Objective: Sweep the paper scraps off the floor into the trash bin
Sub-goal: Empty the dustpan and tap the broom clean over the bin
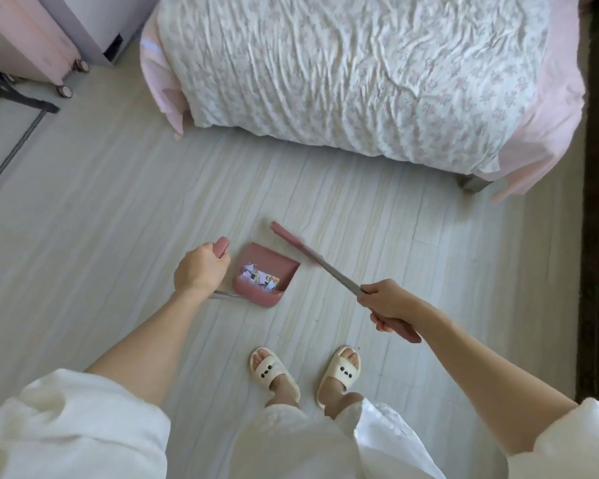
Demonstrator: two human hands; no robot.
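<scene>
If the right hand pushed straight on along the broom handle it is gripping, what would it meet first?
The right hand points up-left along the broom. Going straight on, it would probably first reach the open front edge of the pink dustpan, which holds paper scraps. Depth is unclear; it might pass just above.

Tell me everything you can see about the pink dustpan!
The dustpan is dusty pink, looks like smooth plastic, and has a squarish scoop with raised walls and rounded corners. A comb-like toothed edge runs along the side nearest the person. Paper scraps lie inside, some white, some printed. A thin grey pole rises from it to a pink grip, which the left hand holds. It sits on the pale floor in front of the slippers, with the broom just to its right.
</scene>
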